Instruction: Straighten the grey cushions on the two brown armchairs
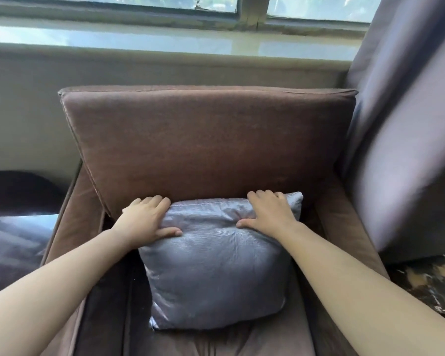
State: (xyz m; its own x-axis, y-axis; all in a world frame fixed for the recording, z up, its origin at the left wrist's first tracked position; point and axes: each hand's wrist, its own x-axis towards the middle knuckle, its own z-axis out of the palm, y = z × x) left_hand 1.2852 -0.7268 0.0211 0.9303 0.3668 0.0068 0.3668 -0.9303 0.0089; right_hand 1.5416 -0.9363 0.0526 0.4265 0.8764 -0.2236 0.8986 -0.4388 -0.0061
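Observation:
A shiny grey cushion stands on the seat of a brown armchair, leaning against the lower middle of its backrest. My left hand grips the cushion's top left corner, fingers behind it and thumb on the front. My right hand grips the top right corner the same way. The cushion sits nearly upright, tilted slightly to the left at its base.
A grey curtain hangs close to the armchair's right side. A window sill runs behind the chair. At the left edge lie a dark object and a dark cushion. A dark marbled surface shows at the lower right.

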